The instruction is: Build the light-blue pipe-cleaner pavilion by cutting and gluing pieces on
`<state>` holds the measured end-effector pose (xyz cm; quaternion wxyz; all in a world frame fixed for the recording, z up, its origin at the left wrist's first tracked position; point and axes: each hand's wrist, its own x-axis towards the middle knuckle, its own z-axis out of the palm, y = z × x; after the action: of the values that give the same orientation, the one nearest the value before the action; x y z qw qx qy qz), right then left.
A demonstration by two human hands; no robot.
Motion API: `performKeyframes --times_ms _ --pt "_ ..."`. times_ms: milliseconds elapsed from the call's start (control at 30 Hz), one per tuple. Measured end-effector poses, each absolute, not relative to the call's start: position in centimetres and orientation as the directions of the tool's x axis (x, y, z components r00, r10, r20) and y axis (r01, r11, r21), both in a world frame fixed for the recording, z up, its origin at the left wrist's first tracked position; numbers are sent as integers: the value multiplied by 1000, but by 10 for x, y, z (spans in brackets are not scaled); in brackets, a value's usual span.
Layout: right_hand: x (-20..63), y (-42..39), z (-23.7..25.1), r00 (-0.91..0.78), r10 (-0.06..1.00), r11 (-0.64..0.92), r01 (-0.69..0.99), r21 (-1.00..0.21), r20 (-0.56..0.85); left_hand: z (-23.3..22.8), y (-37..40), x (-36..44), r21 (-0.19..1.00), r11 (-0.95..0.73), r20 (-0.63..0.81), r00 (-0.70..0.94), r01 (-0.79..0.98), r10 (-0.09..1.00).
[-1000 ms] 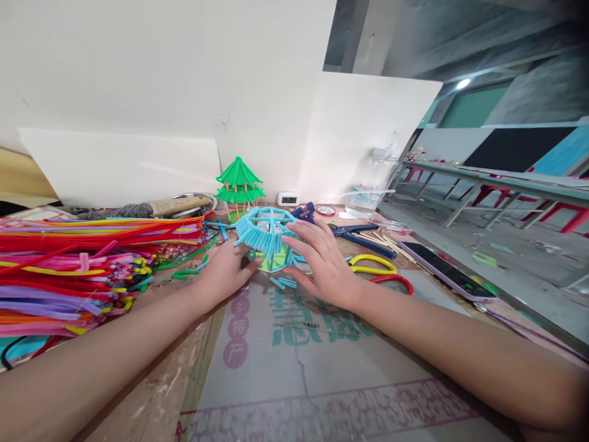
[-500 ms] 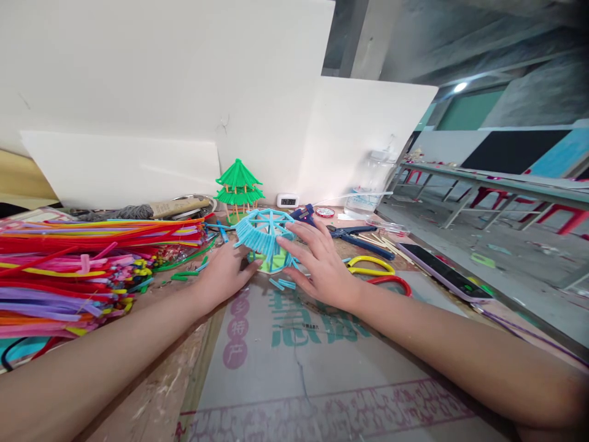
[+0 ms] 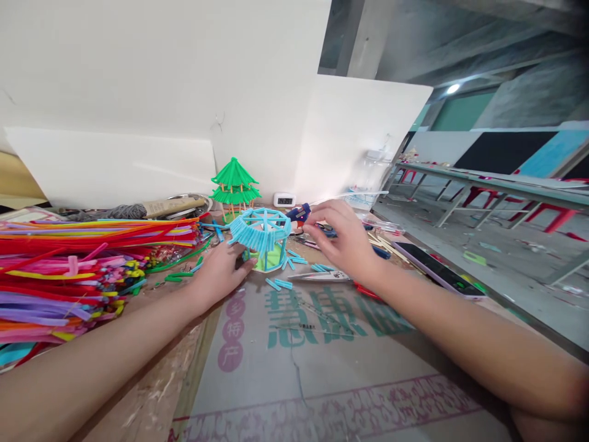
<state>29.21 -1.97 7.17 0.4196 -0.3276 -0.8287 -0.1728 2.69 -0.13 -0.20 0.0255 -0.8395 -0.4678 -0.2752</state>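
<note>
Blue pipe-cleaner pavilion (image 3: 260, 232) sits just above frame centre on the printed cardboard sheet (image 3: 322, 368), upright, axis vertical, fringed roof on top, green base under it

Left hand (image 3: 219, 272) is lower left of it, palm down on the table, fingers (image 3: 243, 265) loosely spread and touching the base on its left side. Nothing gripped, just bracing

Right hand (image 3: 344, 240) is to the right of the model, raised off the table, clearly apart from the roof. Thumb and forefinger tips pinched close together at the hand's left end, pointing toward the roof rim. Can't tell if there's a small piece between them, too small to resolve. Other fingers curled

So: model lies left of the right fingertips, roughly level with them; left hand is the nearer one, already in contact

Around it: loose cut blue segments (image 3: 281, 283) just below the model, scissors (image 3: 322, 276) under the right wrist, blue glue gun (image 3: 298, 213) just behind the pinch, green pavilion (image 3: 234, 184) behind at the wall, big bundle of coloured pipe cleaners (image 3: 78, 270) at left, phone (image 3: 435, 267) at right
</note>
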Motion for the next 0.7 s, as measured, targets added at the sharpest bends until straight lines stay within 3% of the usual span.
performKeyframes --times_ms 133,200,333,700 --pt "306 -6 86 -374 801 510 835 -205 468 -1 -2 27 206 -539 459 406 816 790" --pt "314 1 85 -332 906 388 899 -201 263 -1 -2 28 201 -541 455 411 817 790" --pt "331 16 75 -322 943 326 944 -47 84 -3 -2 27 182 -534 448 414 826 792" --pt "359 38 52 -284 950 272 957 104 127 -4 0 27 233 -563 475 413 793 777"
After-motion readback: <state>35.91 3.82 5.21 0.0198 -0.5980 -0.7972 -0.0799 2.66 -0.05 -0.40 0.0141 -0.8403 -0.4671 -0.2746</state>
